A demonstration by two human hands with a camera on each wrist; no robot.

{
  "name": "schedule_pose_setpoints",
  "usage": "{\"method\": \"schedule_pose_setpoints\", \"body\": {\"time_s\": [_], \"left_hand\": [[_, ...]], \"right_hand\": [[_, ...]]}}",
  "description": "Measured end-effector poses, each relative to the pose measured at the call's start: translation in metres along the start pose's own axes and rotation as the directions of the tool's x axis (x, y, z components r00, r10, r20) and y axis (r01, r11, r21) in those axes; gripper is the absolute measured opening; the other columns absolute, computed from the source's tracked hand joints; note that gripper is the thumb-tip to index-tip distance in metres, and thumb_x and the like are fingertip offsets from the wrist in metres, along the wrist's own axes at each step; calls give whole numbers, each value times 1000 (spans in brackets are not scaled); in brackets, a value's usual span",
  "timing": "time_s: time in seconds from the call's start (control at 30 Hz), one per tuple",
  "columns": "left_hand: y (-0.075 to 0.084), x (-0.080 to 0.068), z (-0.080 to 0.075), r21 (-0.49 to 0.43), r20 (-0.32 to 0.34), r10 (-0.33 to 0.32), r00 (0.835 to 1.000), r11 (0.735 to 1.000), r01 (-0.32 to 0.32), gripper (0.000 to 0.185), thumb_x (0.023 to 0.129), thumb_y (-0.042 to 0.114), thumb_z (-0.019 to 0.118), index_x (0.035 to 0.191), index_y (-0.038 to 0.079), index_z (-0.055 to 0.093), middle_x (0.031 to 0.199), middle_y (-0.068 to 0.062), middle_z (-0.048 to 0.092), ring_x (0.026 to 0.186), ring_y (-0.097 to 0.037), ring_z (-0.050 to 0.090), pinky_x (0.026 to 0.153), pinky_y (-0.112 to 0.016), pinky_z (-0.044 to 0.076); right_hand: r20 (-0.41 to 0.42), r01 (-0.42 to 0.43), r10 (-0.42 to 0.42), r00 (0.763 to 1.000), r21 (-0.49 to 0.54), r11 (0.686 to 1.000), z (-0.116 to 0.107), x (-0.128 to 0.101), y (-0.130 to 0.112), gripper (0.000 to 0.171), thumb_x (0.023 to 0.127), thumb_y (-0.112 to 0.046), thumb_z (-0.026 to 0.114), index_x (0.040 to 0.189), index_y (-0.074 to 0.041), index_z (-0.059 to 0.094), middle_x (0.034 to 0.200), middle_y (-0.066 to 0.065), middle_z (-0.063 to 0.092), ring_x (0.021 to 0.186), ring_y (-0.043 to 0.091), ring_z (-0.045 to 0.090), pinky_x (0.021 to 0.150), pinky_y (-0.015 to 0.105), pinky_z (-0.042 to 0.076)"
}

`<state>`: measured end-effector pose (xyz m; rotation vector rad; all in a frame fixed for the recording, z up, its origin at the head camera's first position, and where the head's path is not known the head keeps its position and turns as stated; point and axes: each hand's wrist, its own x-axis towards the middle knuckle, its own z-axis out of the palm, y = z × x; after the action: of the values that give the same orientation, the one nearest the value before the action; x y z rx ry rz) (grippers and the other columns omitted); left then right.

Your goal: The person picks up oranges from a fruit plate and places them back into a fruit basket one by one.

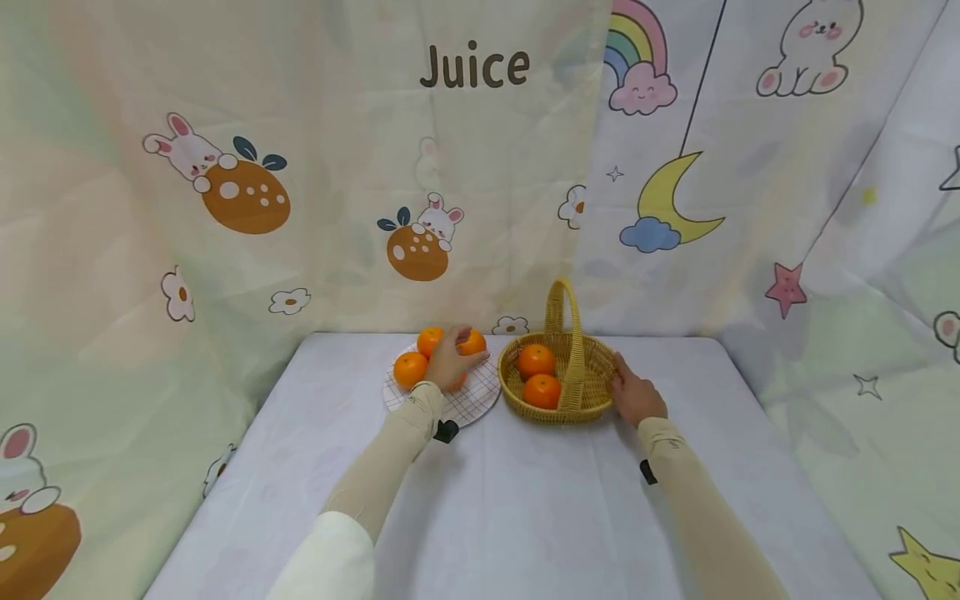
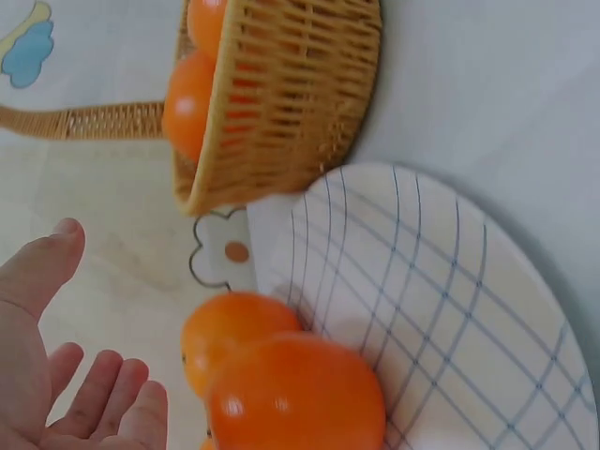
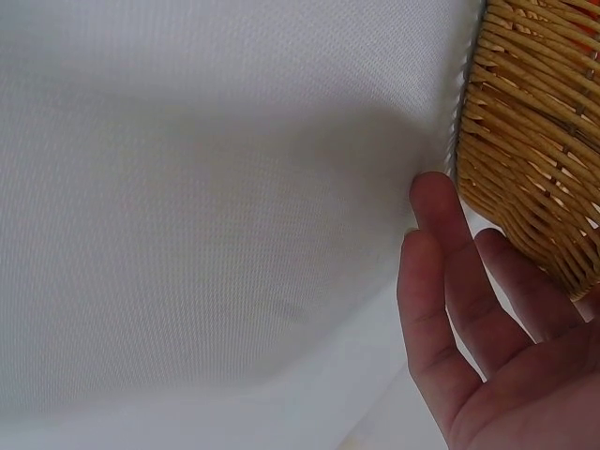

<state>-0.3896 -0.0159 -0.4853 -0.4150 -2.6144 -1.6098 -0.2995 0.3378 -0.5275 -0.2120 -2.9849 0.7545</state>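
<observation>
White tablecloth [image 1: 525,500] — cartoon-print curtains [image 1: 225,167] behind.

White-clothed table [image 1: 525,500] with a checked plate [image 1: 468,404] of oranges beside a wicker basket [image 1: 577,400].

The oranges [image 1: 410,368] on the plate [image 1: 472,403] are bright orange, and so are the two in the basket [image 1: 577,407]. The plate is white with a thin blue-grey check. The basket is woven in golden tan, handle included. The tablecloth [image 1: 525,500] is plain pale lilac-white. The far curtain [image 1: 300,167] is cream with white rabbits, orange fruit, white flowers and brown "Juice" lettering; on the right it turns pale grey with a pastel rainbow, a yellow moon, a blue cloud and pink and yellow stars. Both sleeves [image 1: 390,450] are beige.
</observation>
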Motion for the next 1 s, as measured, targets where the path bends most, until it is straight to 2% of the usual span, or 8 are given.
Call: {"method": "schedule_pose_setpoints", "body": {"time_s": [0.1, 0.23, 0.47, 0.57, 0.83, 1.0], "left_hand": [[-5, -4, -13, -34, -17, -26, 1000, 999, 26, 68, 83, 22, 80, 140, 6, 48, 139, -13, 51, 128, -28, 47, 109, -41, 37], [-15, -9, -29, -63, -51, -13, 999, 998, 9, 66, 84, 19, 79, 140, 4, 48, 139, -14, 50, 129, -32, 47, 109, -41, 38], [-34, -19, -51, -52, -152, -8, 988, 999, 0, 65, 82, 18, 80, 136, -2, 49, 135, -15, 54, 125, -31, 50, 107, -41, 40], [-40, -22, -57, -61, -199, -21, 980, 998, 9, 62, 83, 18, 80, 134, -1, 51, 133, -15, 54, 124, -31, 51, 107, -41, 40], [-58, -26, -66, -108, -262, -55, 963, 994, 28, 58, 83, 15, 80, 132, 0, 53, 133, -17, 55, 125, -31, 51, 108, -38, 39], [-69, -31, -70, -109, -298, -105, 949, 991, 76, 58, 84, 19, 78, 134, 3, 54, 135, -14, 54, 130, -31, 45, 111, -42, 34]], "right_hand": [[11, -2, 2, 1000, 9, 1000, -2, -3, -2, 56, 105, -26, 27, 157, -12, 14, 53, 7, 47, 42, 16, 38, 41, 31, 36], [21, -4, 4, 1000, 7, 1000, -3, -4, -4, 56, 105, -26, 27, 157, -11, 13, 54, 7, 48, 43, 17, 38, 42, 31, 36], [29, -5, 5, 1000, -2, 1000, -2, -2, -3, 57, 105, -27, 28, 157, -12, 12, 56, 7, 49, 45, 17, 40, 43, 32, 37], [23, -4, 3, 1000, 5, 1000, -3, -2, -2, 57, 104, -27, 27, 157, -12, 12, 56, 7, 49, 44, 17, 40, 43, 32, 37], [16, -18, 18, 1000, 12, 1000, -3, -2, -2, 56, 104, -27, 27, 157, -13, 13, 55, 8, 49, 44, 18, 39, 43, 32, 37], [25, -26, 25, 999, 22, 999, -2, -2, -3, 56, 104, -27, 27, 157, -14, 13, 56, 8, 50, 44, 17, 39, 43, 32, 38]]}}
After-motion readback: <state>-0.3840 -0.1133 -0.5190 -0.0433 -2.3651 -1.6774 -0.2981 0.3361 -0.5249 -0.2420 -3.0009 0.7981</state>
